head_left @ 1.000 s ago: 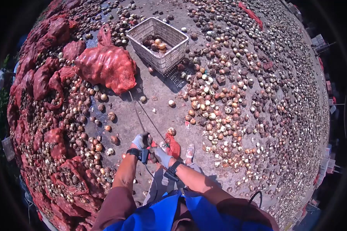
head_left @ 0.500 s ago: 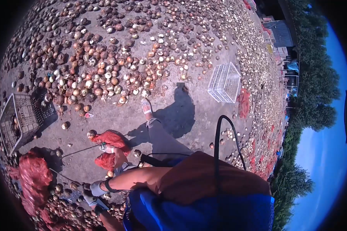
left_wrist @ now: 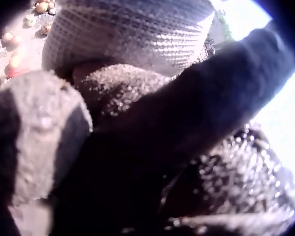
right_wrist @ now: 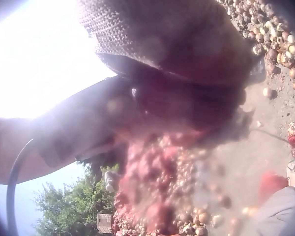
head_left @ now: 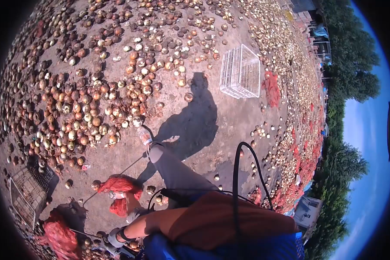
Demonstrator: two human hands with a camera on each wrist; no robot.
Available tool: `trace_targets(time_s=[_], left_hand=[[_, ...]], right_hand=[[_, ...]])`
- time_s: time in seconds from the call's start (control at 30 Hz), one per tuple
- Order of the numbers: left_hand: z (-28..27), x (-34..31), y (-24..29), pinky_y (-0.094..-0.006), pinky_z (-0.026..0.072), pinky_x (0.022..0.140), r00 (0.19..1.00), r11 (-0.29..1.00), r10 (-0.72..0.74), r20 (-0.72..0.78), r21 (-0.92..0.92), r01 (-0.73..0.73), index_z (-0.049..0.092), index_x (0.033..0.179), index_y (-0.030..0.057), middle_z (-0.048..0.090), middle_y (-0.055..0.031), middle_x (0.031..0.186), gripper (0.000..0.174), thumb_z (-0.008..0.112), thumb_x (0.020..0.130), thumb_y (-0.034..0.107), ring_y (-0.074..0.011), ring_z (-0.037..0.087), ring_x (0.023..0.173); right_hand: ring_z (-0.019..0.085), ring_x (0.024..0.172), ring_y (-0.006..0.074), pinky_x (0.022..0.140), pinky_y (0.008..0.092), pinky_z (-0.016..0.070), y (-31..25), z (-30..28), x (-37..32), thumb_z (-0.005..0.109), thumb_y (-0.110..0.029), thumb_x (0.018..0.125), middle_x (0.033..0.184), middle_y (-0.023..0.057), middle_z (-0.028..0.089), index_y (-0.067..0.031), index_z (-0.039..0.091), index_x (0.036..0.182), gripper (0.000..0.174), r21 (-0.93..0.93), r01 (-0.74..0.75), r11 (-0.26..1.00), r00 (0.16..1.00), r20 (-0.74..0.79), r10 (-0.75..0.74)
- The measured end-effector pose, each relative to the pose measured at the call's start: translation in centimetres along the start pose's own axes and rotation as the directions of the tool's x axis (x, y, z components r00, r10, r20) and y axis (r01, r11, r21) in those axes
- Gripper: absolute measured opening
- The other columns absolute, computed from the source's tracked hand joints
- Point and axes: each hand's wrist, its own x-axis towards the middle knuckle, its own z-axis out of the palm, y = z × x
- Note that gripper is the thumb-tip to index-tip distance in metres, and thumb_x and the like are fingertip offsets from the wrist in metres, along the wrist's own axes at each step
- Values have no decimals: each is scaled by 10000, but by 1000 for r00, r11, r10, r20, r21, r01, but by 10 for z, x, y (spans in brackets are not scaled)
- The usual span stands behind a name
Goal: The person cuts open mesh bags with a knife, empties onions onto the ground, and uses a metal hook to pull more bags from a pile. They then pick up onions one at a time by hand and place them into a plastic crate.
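Note:
Low at the left of the head view, my gloved right hand (head_left: 115,238) and gloved left hand (head_left: 112,249) grip one thin dark rod (head_left: 83,234). Its far end meets a full red mesh bag of onions (head_left: 60,236). The left wrist view shows the knit glove (left_wrist: 128,32) close up, with fingers curled round a thick dark shaft (left_wrist: 206,98). In the right wrist view the right glove (right_wrist: 167,34) is curled in glare and shadow; what it grips is hidden there. Red mesh (head_left: 122,183) lies about my left foot.
A slatted crate (head_left: 28,195) stands beyond the bag, and a white crate (head_left: 240,73) stands at the upper right near red netting (head_left: 271,89). Onions (head_left: 91,117) are scattered widely over the ground. A black cable loop (head_left: 252,151) rises by my right sleeve.
The head view has swung round to the right, bringing in the white crate, trees and sky. The hands, rod and mesh bag now appear at the lower left. Both hands keep their grip.

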Motion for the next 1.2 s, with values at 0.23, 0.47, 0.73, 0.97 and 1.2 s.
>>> trace_targets(time_s=[0.23,0.47,0.73,0.97,1.2], left_hand=[[76,2,-40,-274,391,594,999,999,15,-33,33,-13,467,782,126,459,12,658,198,504,958,209,-147,457,591],[175,-62,-128,-266,374,572,997,992,80,0,-93,-80,452,749,138,444,13,640,226,497,960,204,-145,439,569],[220,-3,-194,-378,454,633,998,971,-56,34,-231,62,488,864,85,490,-72,719,132,555,905,191,-250,533,678],[37,184,-174,-404,464,539,973,990,4,-230,-136,-36,553,892,99,562,-67,708,154,501,907,244,-250,560,579],[-9,119,-190,-314,332,335,909,998,55,-414,-5,-63,459,928,201,439,-26,584,34,482,911,218,-175,431,401]], right_hand=[[618,658,224,611,352,503,35,-73,-79,576,-187,815,745,88,595,-55,621,760,150,-10,9,1000,1000,-13,-9],[614,668,237,613,357,503,75,-192,-257,543,-160,832,782,93,587,-74,605,758,129,-364,150,919,989,56,-139],[618,793,308,682,404,486,159,-218,-316,596,-251,866,835,179,623,-11,566,1099,336,52,-558,828,820,186,541],[672,686,253,571,375,504,158,-119,-271,565,-251,877,764,143,663,-21,590,946,241,7,-692,722,713,170,681],[637,784,412,680,503,478,130,6,-297,540,-284,838,776,232,634,-52,542,1015,292,48,-698,714,710,171,683]])
